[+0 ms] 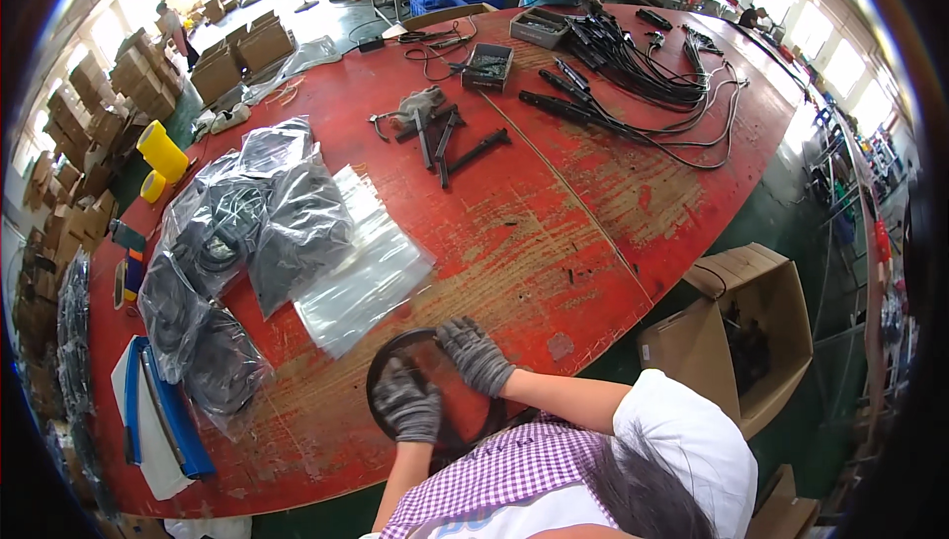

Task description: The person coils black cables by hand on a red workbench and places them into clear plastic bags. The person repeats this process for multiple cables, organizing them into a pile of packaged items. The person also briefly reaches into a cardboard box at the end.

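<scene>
- Your gloved left hand lies over the left side of a black hoop, fingers pointing away from you; whether they grip it, you cannot tell.
- Your gloved right hand reaches leftward across the far right rim, its grip equally unclear.
- The hoop sits directly beneath both hands on the red desk, roughly round, without a long axis; neither hand is clearly nearer.
- Its near edge blurs into darkness beside your checked apron.
</scene>
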{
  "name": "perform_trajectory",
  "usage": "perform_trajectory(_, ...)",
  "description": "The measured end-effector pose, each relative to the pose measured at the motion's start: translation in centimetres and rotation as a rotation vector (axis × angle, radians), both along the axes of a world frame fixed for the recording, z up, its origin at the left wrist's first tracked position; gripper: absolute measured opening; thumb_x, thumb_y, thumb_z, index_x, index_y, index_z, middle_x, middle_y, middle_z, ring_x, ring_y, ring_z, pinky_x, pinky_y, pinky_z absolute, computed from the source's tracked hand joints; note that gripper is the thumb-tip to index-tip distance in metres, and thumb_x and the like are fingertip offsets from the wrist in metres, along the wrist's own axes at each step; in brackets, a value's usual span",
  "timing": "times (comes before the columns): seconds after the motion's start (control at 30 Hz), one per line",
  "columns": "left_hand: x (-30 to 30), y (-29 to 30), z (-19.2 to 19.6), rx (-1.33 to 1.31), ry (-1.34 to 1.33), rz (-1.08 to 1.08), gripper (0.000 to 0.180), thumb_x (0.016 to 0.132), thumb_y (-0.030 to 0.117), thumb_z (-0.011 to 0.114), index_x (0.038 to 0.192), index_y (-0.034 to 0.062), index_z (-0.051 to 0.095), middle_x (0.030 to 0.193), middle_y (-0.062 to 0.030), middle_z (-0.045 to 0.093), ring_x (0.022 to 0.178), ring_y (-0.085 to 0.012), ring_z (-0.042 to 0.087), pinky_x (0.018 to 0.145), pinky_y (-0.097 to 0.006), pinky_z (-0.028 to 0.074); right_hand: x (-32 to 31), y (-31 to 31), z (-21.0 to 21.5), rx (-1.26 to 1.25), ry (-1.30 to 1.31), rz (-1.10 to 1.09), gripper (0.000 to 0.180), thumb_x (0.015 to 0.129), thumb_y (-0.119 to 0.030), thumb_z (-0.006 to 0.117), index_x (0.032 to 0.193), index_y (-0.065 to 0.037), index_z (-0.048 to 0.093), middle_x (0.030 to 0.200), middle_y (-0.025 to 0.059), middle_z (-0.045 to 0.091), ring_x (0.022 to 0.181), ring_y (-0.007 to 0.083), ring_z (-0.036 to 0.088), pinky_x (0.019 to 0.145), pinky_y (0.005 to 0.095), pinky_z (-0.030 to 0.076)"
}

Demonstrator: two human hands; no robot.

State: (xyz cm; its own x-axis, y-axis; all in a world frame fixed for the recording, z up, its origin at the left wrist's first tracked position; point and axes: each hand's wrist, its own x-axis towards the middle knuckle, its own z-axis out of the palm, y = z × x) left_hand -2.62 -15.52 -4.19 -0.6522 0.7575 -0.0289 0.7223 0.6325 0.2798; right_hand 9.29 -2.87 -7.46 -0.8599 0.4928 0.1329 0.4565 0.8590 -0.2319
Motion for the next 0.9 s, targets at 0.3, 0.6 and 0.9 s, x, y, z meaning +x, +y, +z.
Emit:
perform_trajectory(0.3, -2.5, -3.3, -0.9, 0.224, 0.018, 0.058, 0.078, 0.064, 0.043, 0.068, 0.129, 0.0121, 0.039, 0.127, -0.0224, 0.039, 0.114, -0.0386, 0.039, 0.097, -0.048, 0.029, -0.9, 0.7, -0.8, -0.071, 0.097, -0.01, 0.05, 0.083, -0.025, 0.044, 0.128, -0.004, 0.039, 0.131, 0.0167, 0.039, 0.126, 0.0314, 0.032, 0.108, 0.0447, 0.016)
perform_trajectory(0.6, -2.3, -3.3, -1.2, 0.337, 0.062, 0.035, 0.072, 0.061, 0.036, 0.07, 0.123, 0.01, 0.045, 0.118, -0.0206, 0.045, 0.108, -0.0383, 0.043, 0.093, -0.049, 0.033, -3.5, 22.6, 0.6, -0.13, 0.447, -0.297, 0.038, 0.086, -0.03, 0.047, 0.115, -0.006, 0.05, 0.094, 0.0181, 0.06, 0.083, 0.0334, 0.057, 0.074, 0.0438, 0.045)
perform_trajectory(0.9, -2.8, -3.3, -1.7, 0.353, 0.058, 0.021, 0.073, 0.059, 0.036, 0.071, 0.122, 0.0096, 0.045, 0.118, -0.0214, 0.045, 0.108, -0.0383, 0.043, 0.092, -0.049, 0.033, -9.8, 37.6, 1.9, -0.313, -0.121, -0.664, 0.036, 0.088, -0.035, 0.038, 0.112, -0.009, 0.049, 0.101, 0.0211, 0.059, 0.094, 0.0379, 0.056, 0.079, 0.0464, 0.044)
